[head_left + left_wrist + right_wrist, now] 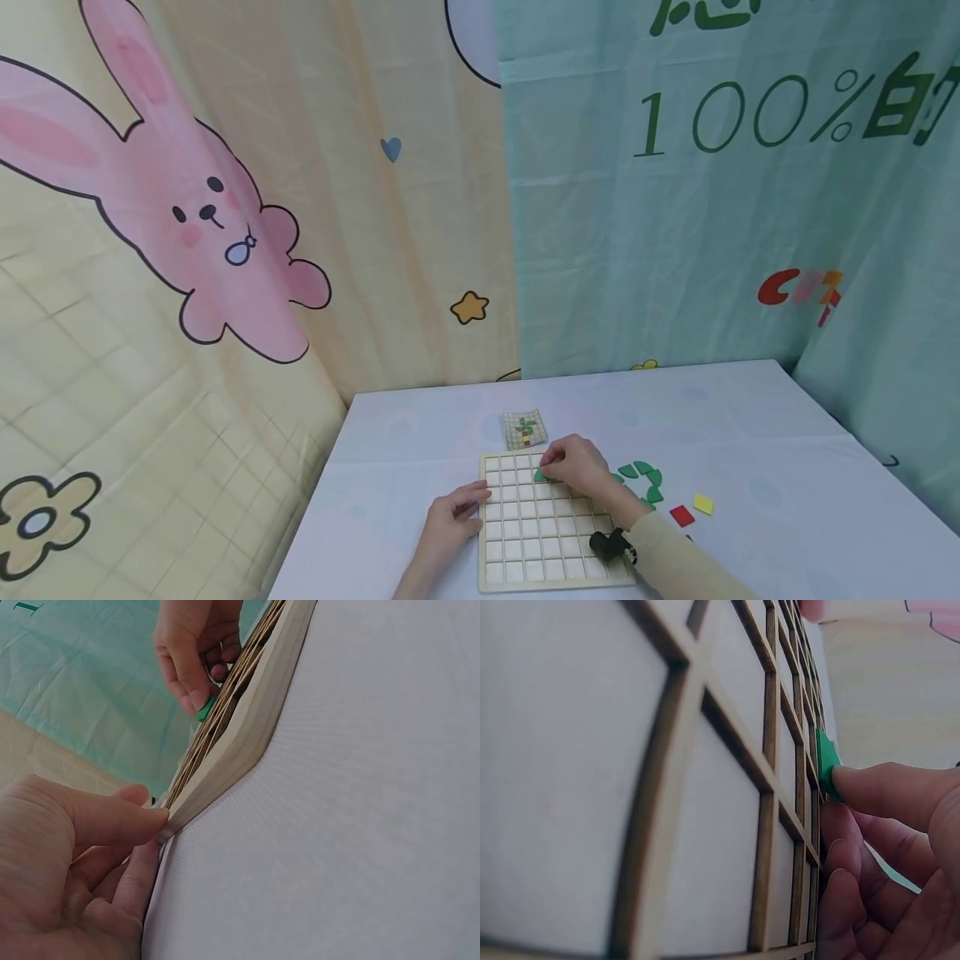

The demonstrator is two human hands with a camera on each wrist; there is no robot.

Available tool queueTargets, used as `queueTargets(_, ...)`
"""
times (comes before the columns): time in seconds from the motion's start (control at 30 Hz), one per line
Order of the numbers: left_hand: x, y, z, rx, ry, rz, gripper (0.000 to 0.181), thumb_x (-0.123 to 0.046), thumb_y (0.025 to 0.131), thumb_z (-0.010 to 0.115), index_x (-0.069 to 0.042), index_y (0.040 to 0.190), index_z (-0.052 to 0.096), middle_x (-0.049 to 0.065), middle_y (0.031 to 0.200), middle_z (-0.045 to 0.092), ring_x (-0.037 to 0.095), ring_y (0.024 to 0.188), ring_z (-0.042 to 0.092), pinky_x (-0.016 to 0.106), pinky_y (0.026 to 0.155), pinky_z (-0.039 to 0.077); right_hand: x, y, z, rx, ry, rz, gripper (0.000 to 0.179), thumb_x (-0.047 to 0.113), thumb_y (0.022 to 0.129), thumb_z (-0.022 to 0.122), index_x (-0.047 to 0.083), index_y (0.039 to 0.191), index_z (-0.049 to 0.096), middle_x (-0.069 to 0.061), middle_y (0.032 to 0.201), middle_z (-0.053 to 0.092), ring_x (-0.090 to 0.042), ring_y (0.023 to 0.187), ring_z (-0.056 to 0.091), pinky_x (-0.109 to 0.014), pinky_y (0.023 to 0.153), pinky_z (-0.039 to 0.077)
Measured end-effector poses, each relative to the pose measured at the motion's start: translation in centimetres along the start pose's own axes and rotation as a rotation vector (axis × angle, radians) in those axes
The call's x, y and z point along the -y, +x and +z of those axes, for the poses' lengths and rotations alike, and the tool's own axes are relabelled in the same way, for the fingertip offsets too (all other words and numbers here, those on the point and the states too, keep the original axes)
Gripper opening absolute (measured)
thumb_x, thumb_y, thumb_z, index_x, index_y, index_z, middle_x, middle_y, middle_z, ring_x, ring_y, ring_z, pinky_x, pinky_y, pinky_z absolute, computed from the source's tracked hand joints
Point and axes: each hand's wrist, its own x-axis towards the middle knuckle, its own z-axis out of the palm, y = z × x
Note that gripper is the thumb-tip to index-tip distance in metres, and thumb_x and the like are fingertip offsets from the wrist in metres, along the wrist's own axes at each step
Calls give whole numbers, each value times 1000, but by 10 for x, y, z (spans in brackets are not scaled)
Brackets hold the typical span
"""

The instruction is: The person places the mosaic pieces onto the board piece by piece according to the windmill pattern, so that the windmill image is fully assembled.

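Over the far part of a pale wooden board [532, 550] divided into square white cells, a small flat green piece [826, 765] is pinched between the thumb and fingers of the right hand [577, 463], whose remaining fingers are curled; whether the piece is seated in a cell cannot be told. The board's left edge is touched by the left hand [452, 515], its thumb and forefinger set apart along the frame. A black device [611, 545] is worn at the right wrist, by the cuff of a beige sleeve [686, 558], and part of the board's right side is covered by it. Just beyond the far edge is laid a small card [525, 429] printed with a grid and a green, yellow and red figure. To the right of the board, several loose green pieces with curved edges [654, 494] are scattered; near them are placed a flat red square [682, 516] and a flat yellow square [703, 503]. All are carried by a white-covered surface [420, 467], behind which are hung a cream curtain [337, 250] printed with a pink rabbit [202, 208] and a pale teal curtain [600, 267] lettered in green.
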Motion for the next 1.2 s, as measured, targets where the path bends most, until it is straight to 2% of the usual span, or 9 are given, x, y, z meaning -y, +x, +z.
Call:
queueTargets(0.37,-2,1,0,10,20,17,50,16,75,65,-8,119,73,10,141,58,34,136,49,22,102,49,-3,0,-1,17,2,-4,10,16,85,80,23,82,75,10,71,63,-14,66,57,-32,59,48)
queueTargets(0.63,-2,1,0,5,20,-11,47,13,75,67,-10,116,73,11,140,59,38,137,47,24,102,49,-1,-2,-5,23,46,-31,3,16,88,78,15,86,76,7,72,63,-16,66,55,-33,59,48)
queueTargets(0.97,1,-1,0,3,13,1,47,14,75,67,-10,114,74,11,140,59,37,136,48,24,101,50,0,-10,-15,40,121,-71,6,13,92,73,9,96,75,2,79,65,-18,68,60,-33,57,52)
queueTargets(1.2,2,-1,1,-1,17,-12,46,13,75,68,-11,113,74,11,140,59,38,136,47,24,101,50,1,-16,-25,-1,117,-87,7,11,92,72,10,98,76,4,82,66,-16,72,61,-33,58,53)
